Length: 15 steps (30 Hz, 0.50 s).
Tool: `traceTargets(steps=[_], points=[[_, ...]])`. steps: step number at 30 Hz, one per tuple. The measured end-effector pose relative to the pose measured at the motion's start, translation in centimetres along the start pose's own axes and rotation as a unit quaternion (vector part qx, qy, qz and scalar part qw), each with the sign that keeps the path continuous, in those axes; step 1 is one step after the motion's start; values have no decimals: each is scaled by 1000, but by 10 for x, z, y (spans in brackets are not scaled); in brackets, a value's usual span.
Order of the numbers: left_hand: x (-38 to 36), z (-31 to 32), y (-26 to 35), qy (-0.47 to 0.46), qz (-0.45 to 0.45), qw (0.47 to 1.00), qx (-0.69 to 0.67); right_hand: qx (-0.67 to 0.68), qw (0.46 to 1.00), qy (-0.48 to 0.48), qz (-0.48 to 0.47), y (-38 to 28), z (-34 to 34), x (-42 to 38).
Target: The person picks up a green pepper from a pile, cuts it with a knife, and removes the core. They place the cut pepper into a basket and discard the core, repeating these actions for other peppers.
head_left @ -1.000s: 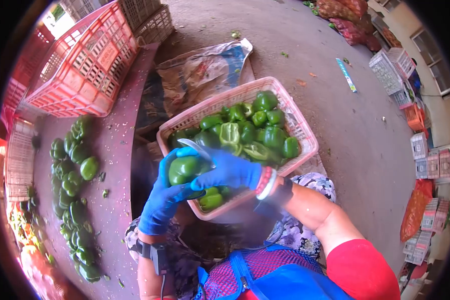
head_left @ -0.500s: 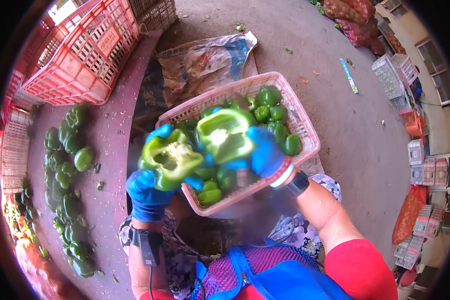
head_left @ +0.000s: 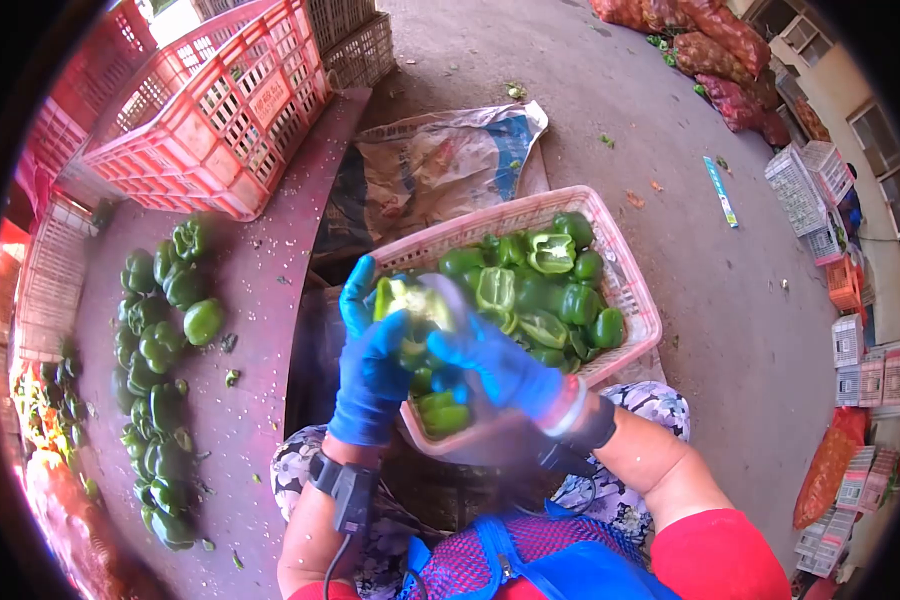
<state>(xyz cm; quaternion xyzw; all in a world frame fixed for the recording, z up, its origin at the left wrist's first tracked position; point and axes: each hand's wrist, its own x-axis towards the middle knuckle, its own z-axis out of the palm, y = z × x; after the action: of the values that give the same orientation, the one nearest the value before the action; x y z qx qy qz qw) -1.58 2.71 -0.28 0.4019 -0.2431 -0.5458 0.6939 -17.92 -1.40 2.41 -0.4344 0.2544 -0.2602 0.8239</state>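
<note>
One cut pepper (head_left: 407,298) is facing upward in the head view, with the left hand (head_left: 370,370) gripping it between thumb and fingers. The right hand (head_left: 515,375) is closing around a knife (head_left: 454,300), as far as the blur is showing; its handle is hiding behind the glove. The blurred blade is running right beside the pepper's open side.

Half a second ago each hand was holding an open half, apart from the other; now the hands are coming together around a single piece. An open half (head_left: 552,253) is now lying on the heap in the pink crate (head_left: 625,270), probably the one that the right hand was holding. This is leaving the right hand and its knife working at the remaining piece, seemingly around its core.

That piece is hovering over the crate's near left part, between the gloves. Its outer wall is showing green, while its inside is looking pale, with a yellowish-white core or seed mass; motion blur is hiding finer detail. Whole green peppers (head_left: 163,345) are lying in a long row on the surface to the left.
</note>
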Motion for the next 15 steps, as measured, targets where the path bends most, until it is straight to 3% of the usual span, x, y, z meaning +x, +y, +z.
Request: traceTargets(steps=[1,2,4,5,7,9,10,11,12,13,14,15], points=[[-1,7,7,-1,-46,999,-9,-3,999,36,-11,12,-6,4],[-3,18,13,-3,-31,995,94,-7,997,72,-24,23,-13,8],[1,6,9,-59,11,965,256,-264,943,91,-181,24,-25,13],[7,-8,4,-78,47,910,404,-385,882,99,-254,21,-30,13],[-2,-14,-1,-51,106,814,568,-465,862,89,-183,4,-23,1],[-6,-9,12,-112,-21,730,674,-494,852,64,-164,-14,-12,-10],[-9,-19,4,-116,34,712,692,-540,835,17,-100,-11,-17,-14],[-11,-22,3,-125,67,680,719,-525,819,41,-228,-5,-17,-15],[-8,-18,8,-157,27,690,706,-538,819,51,-193,-4,-15,-20],[-6,-45,-6,-158,131,653,729,-511,842,26,-172,-6,-18,-22],[1,-46,-11,-141,147,721,662,-475,867,-5,-152,-4,-20,-23],[-6,-24,14,-96,85,639,759,-438,882,23,-173,3,-17,-24]])
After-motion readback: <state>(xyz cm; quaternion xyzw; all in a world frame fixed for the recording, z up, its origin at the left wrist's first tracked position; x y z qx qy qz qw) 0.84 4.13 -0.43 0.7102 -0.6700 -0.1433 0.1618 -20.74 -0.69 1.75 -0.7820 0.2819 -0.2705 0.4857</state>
